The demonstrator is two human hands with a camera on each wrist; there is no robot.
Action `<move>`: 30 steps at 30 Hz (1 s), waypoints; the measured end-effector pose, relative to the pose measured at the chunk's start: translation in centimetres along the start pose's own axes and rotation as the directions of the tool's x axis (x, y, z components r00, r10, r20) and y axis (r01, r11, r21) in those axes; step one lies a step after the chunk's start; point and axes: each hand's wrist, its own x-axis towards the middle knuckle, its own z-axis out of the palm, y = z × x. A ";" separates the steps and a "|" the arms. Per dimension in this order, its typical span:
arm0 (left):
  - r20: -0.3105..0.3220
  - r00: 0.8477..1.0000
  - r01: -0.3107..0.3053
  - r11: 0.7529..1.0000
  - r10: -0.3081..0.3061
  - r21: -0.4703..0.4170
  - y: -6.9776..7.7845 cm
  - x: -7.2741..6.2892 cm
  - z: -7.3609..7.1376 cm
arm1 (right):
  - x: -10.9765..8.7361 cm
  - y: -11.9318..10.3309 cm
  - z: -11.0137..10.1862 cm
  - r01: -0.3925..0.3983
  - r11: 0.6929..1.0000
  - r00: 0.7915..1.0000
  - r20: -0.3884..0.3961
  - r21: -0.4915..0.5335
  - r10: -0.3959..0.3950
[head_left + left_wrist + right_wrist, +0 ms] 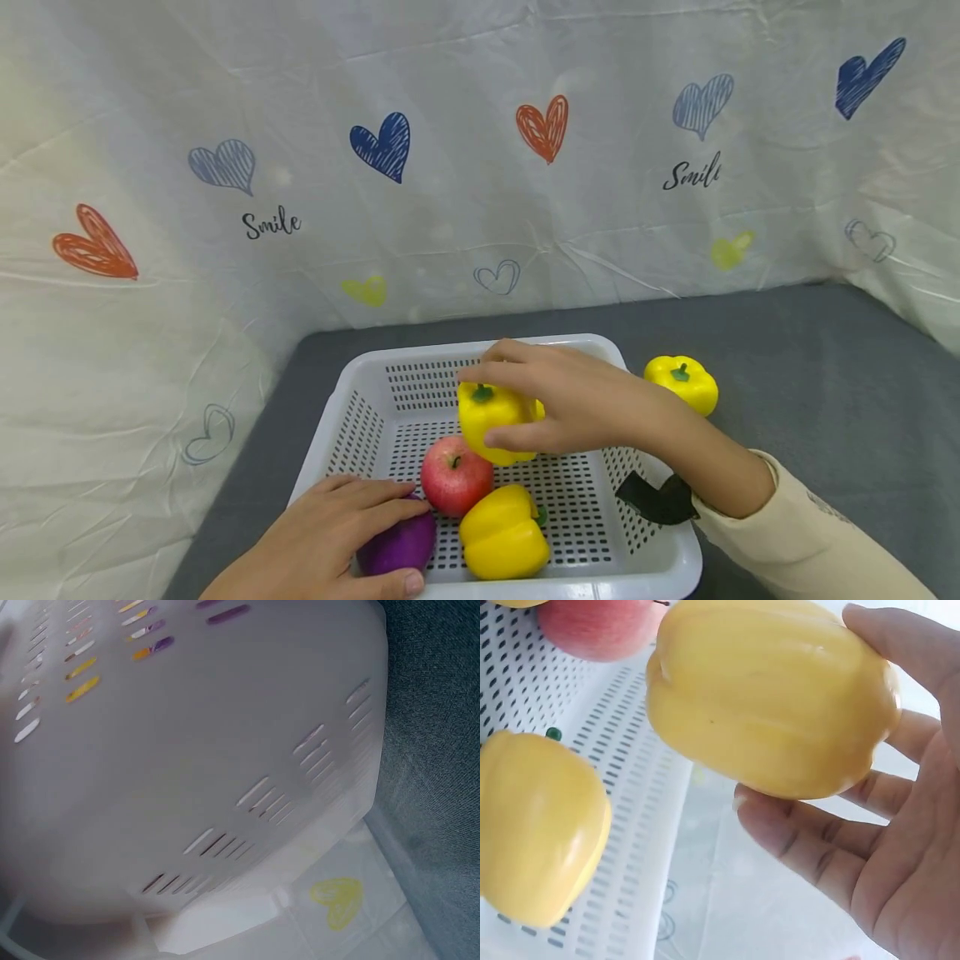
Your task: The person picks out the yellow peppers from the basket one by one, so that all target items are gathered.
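My right hand (566, 396) grips a glossy yellow bell pepper (487, 421) over the basket, thumb on one side and fingers on the other. In the right wrist view, that pepper (772, 697) lies between the thumb and the curved fingers. My left hand (337, 533) is at the basket's near left corner, holding a smooth purple vegetable (401, 542) between fingers and thumb; the hand hides part of it. A red apple (456, 477) sits in the basket beside the held pepper. Another yellow bell pepper (504, 533) lies on its side nearer the front.
The white perforated basket (352, 375) stands on a grey cloth-covered table (810, 400). Right of it, outside, sits one more yellow bell pepper (686, 383). A black strap (656, 498) hangs at my right wrist. Behind rises a white curtain (450, 225) printed with hearts.
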 end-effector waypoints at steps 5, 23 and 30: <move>-0.029 0.999 -0.022 1.000 0.023 0.022 -0.1 0.0 0.1 | -1.0 0.1 -0.4 0.015 0.998 0.999 -0.032 0.057 -0.013; -0.023 1.000 -0.015 0.999 0.016 0.029 -0.1 0.1 0.1 | -4.6 0.4 -1.8 0.056 0.996 0.994 -0.098 0.062 -0.050; -0.027 0.999 -0.017 0.999 0.018 0.039 -0.1 0.0 0.3 | -6.1 0.5 -1.8 -0.011 0.998 0.995 -0.097 0.062 0.017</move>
